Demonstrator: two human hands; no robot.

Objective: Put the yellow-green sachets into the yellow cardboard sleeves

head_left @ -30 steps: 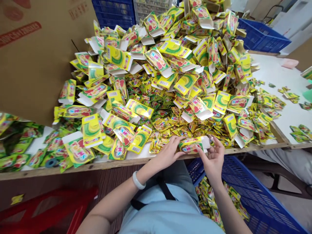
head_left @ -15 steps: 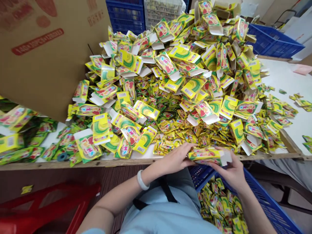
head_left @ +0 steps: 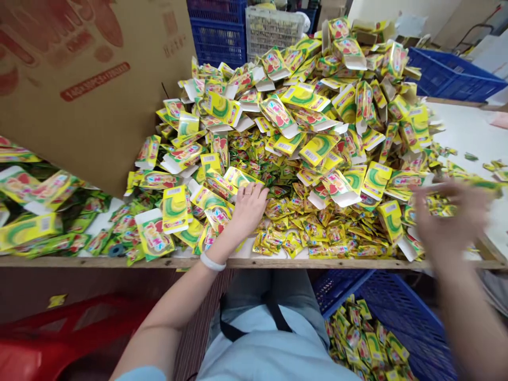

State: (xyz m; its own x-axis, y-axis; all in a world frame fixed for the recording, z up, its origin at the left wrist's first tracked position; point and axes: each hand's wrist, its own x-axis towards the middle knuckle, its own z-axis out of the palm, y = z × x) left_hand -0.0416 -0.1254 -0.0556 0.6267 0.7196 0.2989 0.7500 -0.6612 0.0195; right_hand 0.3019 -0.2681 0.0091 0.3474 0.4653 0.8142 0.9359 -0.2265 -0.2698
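Note:
My left hand [head_left: 250,207], with a white band at the wrist, rests palm down at the middle of the pile. Its fingers are slightly bent over the lower edge of a yellow-green candy box [head_left: 237,177], and the fingertips are partly hidden. Small yellow candy packets [head_left: 291,233] lie just right of it. Over the right end of the pile, my right hand [head_left: 450,222] is smeared by motion, so its grip is unclear. Around both hands are heaped printed boxes, many with white end flaps standing out, such as an upright box [head_left: 373,180].
A big brown carton [head_left: 130,121] leans over the left of the table, whose wooden edge [head_left: 246,263] runs along the front. Below is a blue crate [head_left: 408,312] with filled boxes. A red stool [head_left: 51,338] stands lower left; another blue crate [head_left: 456,74] sits back right.
Both hands held a candy box together at the table edge. Now they are apart: the left has moved up and left onto the pile, the right far to the right. That box is no longer recognisable.

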